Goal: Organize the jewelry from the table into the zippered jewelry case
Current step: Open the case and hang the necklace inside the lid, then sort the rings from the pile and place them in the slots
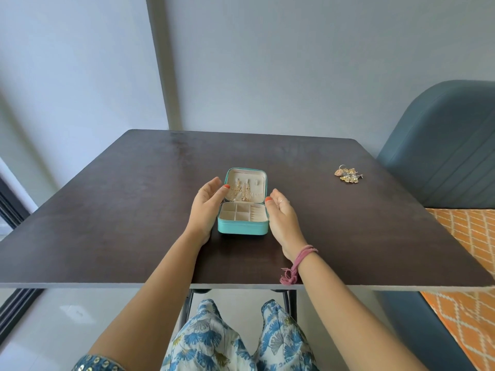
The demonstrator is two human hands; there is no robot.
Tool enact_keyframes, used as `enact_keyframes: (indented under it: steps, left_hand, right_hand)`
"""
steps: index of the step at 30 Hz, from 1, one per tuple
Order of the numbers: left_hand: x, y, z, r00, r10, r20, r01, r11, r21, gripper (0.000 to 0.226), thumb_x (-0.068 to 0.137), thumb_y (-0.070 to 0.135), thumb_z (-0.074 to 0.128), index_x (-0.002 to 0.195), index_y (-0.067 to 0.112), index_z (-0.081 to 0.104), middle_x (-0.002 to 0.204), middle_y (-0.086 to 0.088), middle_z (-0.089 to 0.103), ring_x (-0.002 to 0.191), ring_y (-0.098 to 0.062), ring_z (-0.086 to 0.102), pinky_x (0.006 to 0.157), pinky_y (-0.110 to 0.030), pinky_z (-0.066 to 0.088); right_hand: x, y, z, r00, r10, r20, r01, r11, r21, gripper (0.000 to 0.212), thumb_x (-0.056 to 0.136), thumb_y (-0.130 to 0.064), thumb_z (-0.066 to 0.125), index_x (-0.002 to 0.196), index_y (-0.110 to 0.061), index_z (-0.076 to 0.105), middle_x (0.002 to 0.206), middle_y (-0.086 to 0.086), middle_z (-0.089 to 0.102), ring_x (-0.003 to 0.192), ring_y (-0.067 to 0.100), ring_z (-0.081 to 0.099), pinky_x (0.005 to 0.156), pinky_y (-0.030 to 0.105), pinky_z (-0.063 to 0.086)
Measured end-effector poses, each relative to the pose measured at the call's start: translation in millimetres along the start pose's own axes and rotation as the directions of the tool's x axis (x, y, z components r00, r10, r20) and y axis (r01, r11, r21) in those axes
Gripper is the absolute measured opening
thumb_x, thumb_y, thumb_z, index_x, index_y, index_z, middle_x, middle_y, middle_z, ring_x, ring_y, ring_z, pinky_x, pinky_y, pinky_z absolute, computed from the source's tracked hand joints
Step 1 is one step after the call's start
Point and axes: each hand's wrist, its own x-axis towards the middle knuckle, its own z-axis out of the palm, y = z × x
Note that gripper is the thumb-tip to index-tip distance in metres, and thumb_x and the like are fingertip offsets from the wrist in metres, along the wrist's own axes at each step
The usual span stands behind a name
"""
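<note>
Dark desk (134,210). Open teal jewelry case (242,210) at centre, earrings hung in lid. Left hand (207,207) and right hand (284,219) flank it, fingers relaxed, neither grip closed on anything. Loose jewelry cluster (347,174) well apart, far right: light, tangle-prone; pinch by ring.
</note>
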Motion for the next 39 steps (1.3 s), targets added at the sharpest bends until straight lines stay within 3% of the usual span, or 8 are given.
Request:
enact_keyframes:
  steps: [4, 9, 14, 17, 19, 24, 29, 39]
  left_hand:
    - [-2, 2, 0, 1.000, -0.021, -0.010, 0.021, 1.000, -0.015, 0.053, 0.094, 0.026, 0.059, 0.142, 0.014, 0.040, 0.135, 0.000, 0.054, 0.110, -0.014, 0.062, 0.082, -0.024, 0.056]
    - [5, 14, -3, 0.999, -0.041, -0.028, 0.041, 0.999, -0.001, 0.053, 0.093, 0.026, 0.059, 0.141, 0.012, 0.042, 0.136, -0.005, 0.054, 0.118, -0.018, 0.057, 0.097, -0.035, 0.049]
    - [19, 47, 1, 0.998, 0.062, 0.016, -0.064, 0.962, 0.265, 0.061, 0.087, 0.032, 0.066, 0.141, 0.013, 0.045, 0.142, -0.001, 0.050, 0.127, -0.015, 0.049, 0.109, -0.036, 0.037]
    - [28, 69, 18, 0.990, 0.128, 0.061, -0.142, 0.913, 0.383, 0.053, 0.089, 0.025, 0.066, 0.138, 0.012, 0.049, 0.137, 0.000, 0.053, 0.126, -0.014, 0.049, 0.099, -0.024, 0.038]
    - [33, 79, 40, 0.982, 0.144, 0.122, -0.184, 0.876, 0.445, 0.050, 0.089, 0.020, 0.065, 0.136, 0.012, 0.051, 0.136, -0.001, 0.054, 0.126, -0.014, 0.050, 0.094, -0.022, 0.037]
    - [42, 76, 113, 0.958, 0.076, 0.277, -0.212, 0.837, 0.504, 0.049, 0.087, 0.019, 0.066, 0.134, 0.011, 0.054, 0.133, -0.001, 0.056, 0.119, -0.011, 0.052, 0.090, -0.020, 0.036]
    - [52, 53, 179, 0.934, -0.047, 0.355, -0.157, 0.837, 0.525, 0.052, 0.088, 0.020, 0.065, 0.137, 0.009, 0.049, 0.132, -0.004, 0.056, 0.113, -0.014, 0.053, 0.089, -0.022, 0.038]
    - [88, 6, 252, 0.931, -0.160, 0.327, -0.061, 0.816, 0.574, 0.067, 0.093, 0.023, 0.057, 0.148, 0.007, 0.024, 0.149, -0.007, 0.039, 0.133, -0.022, 0.041, 0.102, -0.027, 0.034]
  right_hand:
    - [7, -1, -3, 1.000, 0.014, -0.008, -0.014, 1.000, 0.026, 0.051, 0.104, -0.024, 0.038, 0.151, -0.011, 0.025, 0.156, 0.001, 0.029, 0.141, 0.015, 0.031, 0.103, 0.018, 0.028]
    - [13, 2, -9, 0.999, 0.035, 0.004, -0.035, 0.997, 0.065, 0.051, 0.103, -0.024, 0.039, 0.150, -0.012, 0.027, 0.156, 0.001, 0.030, 0.140, 0.016, 0.033, 0.116, 0.037, 0.030]
    - [16, 2, -28, 0.999, 0.036, 0.017, -0.038, 0.995, 0.097, 0.049, 0.101, -0.023, 0.044, 0.148, -0.013, 0.032, 0.152, 0.001, 0.037, 0.137, 0.015, 0.038, 0.115, 0.038, 0.033]
    - [24, 0, -55, 0.999, -0.026, -0.039, 0.028, 0.998, 0.061, 0.045, 0.100, -0.018, 0.046, 0.144, -0.014, 0.039, 0.146, 0.001, 0.045, 0.132, 0.013, 0.043, 0.113, 0.035, 0.034]
    - [31, -3, -79, 0.990, -0.094, -0.102, 0.096, 0.995, 0.013, 0.043, 0.099, -0.013, 0.048, 0.141, -0.011, 0.043, 0.142, 0.000, 0.048, 0.130, 0.012, 0.046, 0.108, 0.024, 0.035]
    - [59, -2, -148, 0.937, -0.185, -0.296, 0.168, 0.982, -0.083, 0.029, 0.094, -0.010, 0.053, 0.122, -0.015, 0.059, 0.125, -0.002, 0.061, 0.116, 0.009, 0.056, 0.096, 0.019, 0.040]
    - [92, 20, -209, 0.864, -0.153, -0.480, 0.072, 0.981, -0.182, 0.030, 0.091, -0.008, 0.051, 0.118, -0.016, 0.063, 0.121, 0.001, 0.063, 0.108, 0.011, 0.060, 0.096, 0.023, 0.044]
    - [148, 51, -243, 0.942, -0.032, -0.333, -0.084, 0.942, -0.326, 0.043, 0.096, -0.021, 0.050, 0.139, -0.015, 0.047, 0.144, 0.005, 0.047, 0.131, 0.020, 0.046, 0.109, 0.034, 0.036]
